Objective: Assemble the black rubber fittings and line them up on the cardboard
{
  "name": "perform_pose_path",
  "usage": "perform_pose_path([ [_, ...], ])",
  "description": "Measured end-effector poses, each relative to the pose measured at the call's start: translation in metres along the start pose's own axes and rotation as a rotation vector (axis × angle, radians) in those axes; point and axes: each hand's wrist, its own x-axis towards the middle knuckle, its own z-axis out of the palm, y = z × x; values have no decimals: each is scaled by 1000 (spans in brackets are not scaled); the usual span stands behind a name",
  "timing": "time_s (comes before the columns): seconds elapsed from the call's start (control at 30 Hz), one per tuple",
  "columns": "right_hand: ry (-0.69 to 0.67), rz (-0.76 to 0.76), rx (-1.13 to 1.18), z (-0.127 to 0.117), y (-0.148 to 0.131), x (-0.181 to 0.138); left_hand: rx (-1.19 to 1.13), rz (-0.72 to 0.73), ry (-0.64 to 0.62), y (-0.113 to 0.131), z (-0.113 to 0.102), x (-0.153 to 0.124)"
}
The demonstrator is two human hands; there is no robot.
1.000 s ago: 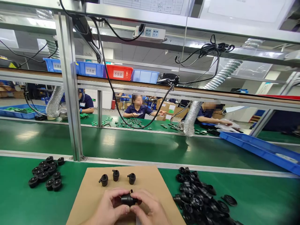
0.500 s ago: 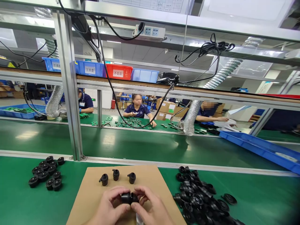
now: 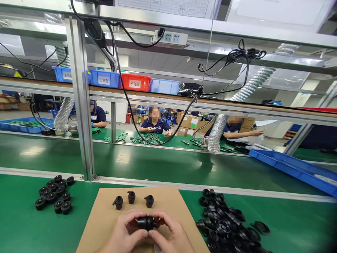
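Note:
Both hands meet low in the middle, over a brown cardboard sheet [image 3: 105,221]. My left hand [image 3: 123,235] and my right hand [image 3: 171,235] pinch one small black plastic part [image 3: 145,222] between fingertips and thumbs. Just beyond them, three finished black parts [image 3: 131,200] stand in a row on the cardboard. A pile of black plastic pieces [image 3: 226,225] lies to the right on the green mat. Left of the cardboard sits a smaller cluster of black round caps [image 3: 54,198].
An aluminium post [image 3: 80,105] rises at the left behind the mat. Beyond it runs a green conveyor belt [image 3: 158,165], with a blue tray [image 3: 292,168] at the right. Three co-workers sit across it. Cables and a ribbed hose [image 3: 218,133] hang from the shelf of bins.
My hands stay together on the black part, with only slight finger shifts. The view has drifted a little. A co-worker across the belt has moved an arm.

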Motion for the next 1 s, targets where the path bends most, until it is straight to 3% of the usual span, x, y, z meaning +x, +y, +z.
perform_pose_path([
  [0.23,-5,-188,-127,-3,10,-3,111,59,13,1,-1,-2],
  [0.5,-92,-476,-215,-9,6,4,191,-6,55,-19,-7,-5],
  [0.57,-94,-438,-237,-10,8,3,189,-5,40,-18,-7,-6],
  [0.73,-75,-88,-233,-7,17,-5,172,22,-42,-8,-5,-6],
  [0.8,-105,-19,-220,-7,18,-6,134,3,-51,-5,-5,-6],
  [0.9,-136,-32,-235,-10,15,-6,52,-35,-50,-3,-3,-5],
  [1.0,-188,-143,-329,-14,10,-4,-19,-82,-7,-4,-2,-5],
])
